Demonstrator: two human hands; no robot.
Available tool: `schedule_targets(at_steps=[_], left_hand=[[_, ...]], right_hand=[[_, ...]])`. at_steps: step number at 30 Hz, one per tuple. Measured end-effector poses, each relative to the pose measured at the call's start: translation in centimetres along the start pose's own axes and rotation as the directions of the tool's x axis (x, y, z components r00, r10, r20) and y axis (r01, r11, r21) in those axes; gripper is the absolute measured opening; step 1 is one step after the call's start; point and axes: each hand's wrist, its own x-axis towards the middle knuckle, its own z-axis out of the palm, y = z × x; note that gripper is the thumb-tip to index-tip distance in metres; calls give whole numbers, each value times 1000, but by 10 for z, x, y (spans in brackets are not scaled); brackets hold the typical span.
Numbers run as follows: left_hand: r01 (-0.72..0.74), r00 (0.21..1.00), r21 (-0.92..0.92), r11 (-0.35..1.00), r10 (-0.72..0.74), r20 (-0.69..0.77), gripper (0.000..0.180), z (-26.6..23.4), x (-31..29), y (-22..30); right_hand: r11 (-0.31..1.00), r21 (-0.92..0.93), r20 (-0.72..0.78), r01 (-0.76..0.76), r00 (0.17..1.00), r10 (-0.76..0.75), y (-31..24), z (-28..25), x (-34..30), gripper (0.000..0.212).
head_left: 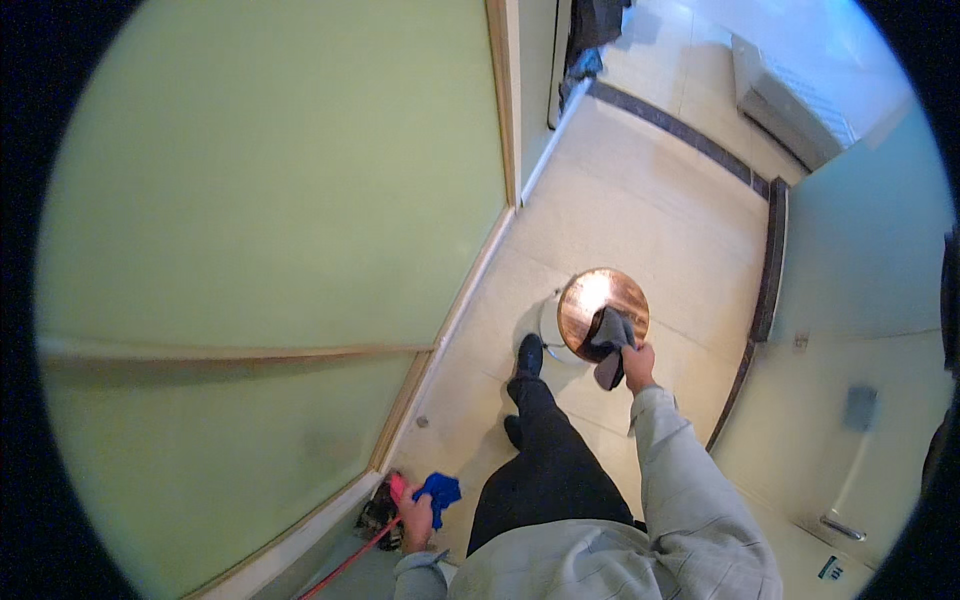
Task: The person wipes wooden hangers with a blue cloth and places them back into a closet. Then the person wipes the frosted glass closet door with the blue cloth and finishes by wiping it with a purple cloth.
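Observation:
My right hand is closed on a grey cloth with a darker side, held over a round wooden-topped stool. The cloth hangs over the near part of the glossy brown seat; I cannot tell whether it touches it. Low on the left, my left hand has its fingers curled at a bunched blue cloth, which it seems to grip. A thin red stick runs up to this hand, and something pink shows just above it. Whether the hand also holds the stick is unclear.
A pale green sliding panel with a wooden frame lines the left. Dark patterned items lie at its foot. My dark shoe is beside the stool. Frosted glass stands at right, and a dark floor strip crosses the far tiles.

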Motion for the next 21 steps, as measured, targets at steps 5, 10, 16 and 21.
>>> schedule_targets(at_steps=[5,10,16,21], left_hand=[[31,997,-8,1000,-31,-77,34,-33,-59,-46],[40,989,306,951,6,-146,32,-39,-84,-130],[57,983,84,995,-41,-181,26,-5,-83,-175],[-24,999,-341,940,10,-44,28,7,-46,-185]], right_hand=[[996,43,66,-77,995,74,37,-43,-33,6],[0,-799,601,601,798,-37,71,-113,-70,26],[-96,-793,582,602,795,171,113,-165,-109,31],[-107,-786,588,609,790,172,105,-180,-112,34]])
